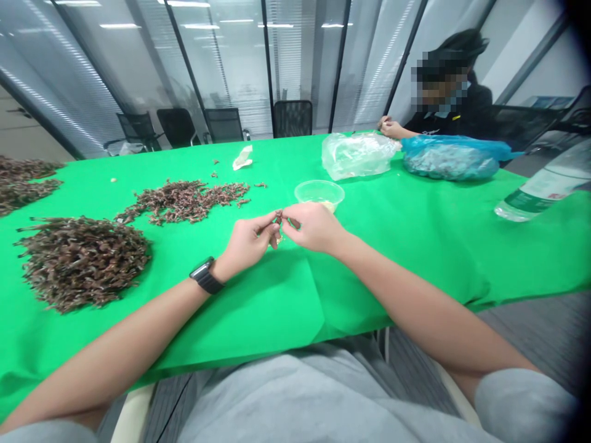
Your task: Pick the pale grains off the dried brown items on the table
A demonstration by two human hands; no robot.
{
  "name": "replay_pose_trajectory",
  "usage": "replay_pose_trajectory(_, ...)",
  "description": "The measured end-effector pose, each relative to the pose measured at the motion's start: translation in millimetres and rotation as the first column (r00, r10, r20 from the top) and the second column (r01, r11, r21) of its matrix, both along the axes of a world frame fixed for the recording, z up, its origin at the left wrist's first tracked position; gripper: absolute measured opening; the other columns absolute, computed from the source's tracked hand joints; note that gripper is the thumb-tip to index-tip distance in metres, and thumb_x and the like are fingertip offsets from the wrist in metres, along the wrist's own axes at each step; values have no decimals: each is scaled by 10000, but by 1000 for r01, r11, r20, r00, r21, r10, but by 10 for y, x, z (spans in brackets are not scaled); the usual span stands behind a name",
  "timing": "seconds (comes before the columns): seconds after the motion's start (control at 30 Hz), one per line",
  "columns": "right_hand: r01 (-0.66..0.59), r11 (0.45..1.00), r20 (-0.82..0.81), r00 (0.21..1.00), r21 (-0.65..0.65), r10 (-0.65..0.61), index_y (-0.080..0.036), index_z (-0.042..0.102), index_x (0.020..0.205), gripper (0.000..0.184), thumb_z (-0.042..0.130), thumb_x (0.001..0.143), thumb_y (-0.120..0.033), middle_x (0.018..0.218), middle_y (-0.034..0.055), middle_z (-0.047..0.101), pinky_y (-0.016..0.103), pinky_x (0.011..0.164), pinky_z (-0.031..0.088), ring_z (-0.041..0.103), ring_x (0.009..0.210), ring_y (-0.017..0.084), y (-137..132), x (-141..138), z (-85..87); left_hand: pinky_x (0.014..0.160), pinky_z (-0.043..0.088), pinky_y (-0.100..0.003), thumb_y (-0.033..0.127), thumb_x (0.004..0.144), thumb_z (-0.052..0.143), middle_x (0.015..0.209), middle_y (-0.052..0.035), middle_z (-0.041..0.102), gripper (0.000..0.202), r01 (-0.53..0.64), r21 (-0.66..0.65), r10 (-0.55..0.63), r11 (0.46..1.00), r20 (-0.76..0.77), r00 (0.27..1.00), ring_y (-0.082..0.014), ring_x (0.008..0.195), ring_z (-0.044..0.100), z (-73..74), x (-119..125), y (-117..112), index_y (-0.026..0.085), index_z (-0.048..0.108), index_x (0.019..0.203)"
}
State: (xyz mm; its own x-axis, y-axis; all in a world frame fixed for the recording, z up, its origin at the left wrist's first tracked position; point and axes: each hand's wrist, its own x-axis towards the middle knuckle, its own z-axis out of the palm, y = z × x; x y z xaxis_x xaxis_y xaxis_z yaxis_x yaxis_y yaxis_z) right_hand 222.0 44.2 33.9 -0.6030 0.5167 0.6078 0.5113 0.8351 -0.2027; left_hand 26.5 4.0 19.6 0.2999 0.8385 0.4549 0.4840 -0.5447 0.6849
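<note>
My left hand (252, 242), with a dark watch on its wrist, pinches a small reddish-brown piece (278, 216) between thumb and fingertips. My right hand (316, 227) closes on the same piece from the other side, so the fingertips of both meet over the green cloth. What exactly the piece is cannot be made out. Just behind my right hand stands a clear plastic bowl (319, 192) with something pale yellow in it, partly hidden by the hand. A few pale crumbs lie under my fingers. Beyond my left hand spreads a loose heap of similar brown pieces (184, 202).
A large bristly brown pile (85, 261) sits at left, with another pile (28, 178) behind it. A crumpled tissue (242, 158), a clear bag (357, 155), a blue bag (455, 158) and a bottle (545, 187) lie on the green cloth (258, 307). Another person (455, 104) sits at far right.
</note>
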Motion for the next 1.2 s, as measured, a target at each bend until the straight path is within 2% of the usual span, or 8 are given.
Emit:
replay_pose_trajectory(0.23, -1, 1000, 63, 998, 15, 0, -163, 668, 737, 270, 514, 939, -254, 693, 47, 657, 301, 644, 279, 476, 620, 149, 5, 3, -15, 647, 496, -220, 330, 1015, 495, 682, -3, 729, 295, 0, 24, 2, 1000, -77, 997, -122, 594, 670, 0, -5, -10, 161, 737, 1005)
replay_pose_trajectory(0.5, -52, 997, 9, 999, -60, 53, -165, 611, 674, 265, 522, 914, -231, 642, 23, 612, 293, 637, 281, 440, 595, 128, 6, -11, -11, 679, 503, -221, 316, 1014, 494, 708, -7, 740, 301, -1, 41, 5, 999, -95, 995, -123, 617, 681, -8, -7, -19, 158, 743, 1077)
replay_pose_trajectory(0.73, -16, 996, -93, 996, -89, 8, -166, 579, 707, 218, 519, 906, -233, 666, 6, 562, 282, 630, 286, 443, 623, 122, -26, -10, 37, 664, 502, -231, 343, 1022, 495, 678, 0, 734, 337, -40, 83, 46, 996, -77, 996, -128, 607, 670, 5, 0, -16, 167, 735, 1181)
replay_pose_trajectory(0.93, -63, 939, -327, 944, -337, -54, -164, 614, 797, 59, 602, 819, -218, 634, -29, 552, 249, 597, 326, 456, 597, 105, -13, -84, -18, 650, 503, -232, 343, 1015, 508, 668, 4, 731, 348, -74, 101, 81, 992, -66, 994, -130, 597, 665, 15, 12, -31, 171, 728, 1222)
replay_pose_trajectory(1.0, -130, 878, -411, 908, -460, -81, -165, 608, 768, 62, 605, 808, -212, 646, -24, 575, 236, 579, 348, 473, 595, 101, -19, -118, -25, 653, 506, -231, 347, 1017, 509, 669, 5, 732, 356, -81, 112, 88, 990, -61, 994, -129, 600, 669, -3, 10, -24, 169, 722, 1240)
replay_pose_trajectory(1.07, -212, 761, -479, 866, -613, -145, -168, 592, 737, 84, 611, 809, -209, 625, -27, 564, 221, 527, 340, 456, 558, 91, -31, -137, -2, 661, 517, -231, 344, 1018, 510, 687, 0, 741, 363, -76, 136, 84, 988, -56, 995, -130, 612, 679, -34, -1, -4, 165, 712, 1262)
replay_pose_trajectory(1.13, -325, 549, -514, 825, -770, -234, -171, 562, 704, 130, 615, 820, -198, 563, -47, 499, 203, 450, 288, 396, 488, 75, -40, -132, 48, 683, 530, -233, 327, 1018, 515, 737, -14, 758, 369, -57, 191, 71, 980, -67, 995, -132, 642, 690, -69, -21, 26, 160, 697, 1292)
replay_pose_trajectory(1.2, -473, 249, -531, 790, -846, -305, -171, 520, 666, 191, 620, 829, -181, 534, -61, 437, 185, 392, 230, 337, 446, 57, -37, -105, 108, 724, 538, -238, 300, 1017, 517, 814, -35, 773, 370, -41, 281, 68, 959, -88, 994, -136, 700, 700, -95, -46, 55, 159, 684, 1315)
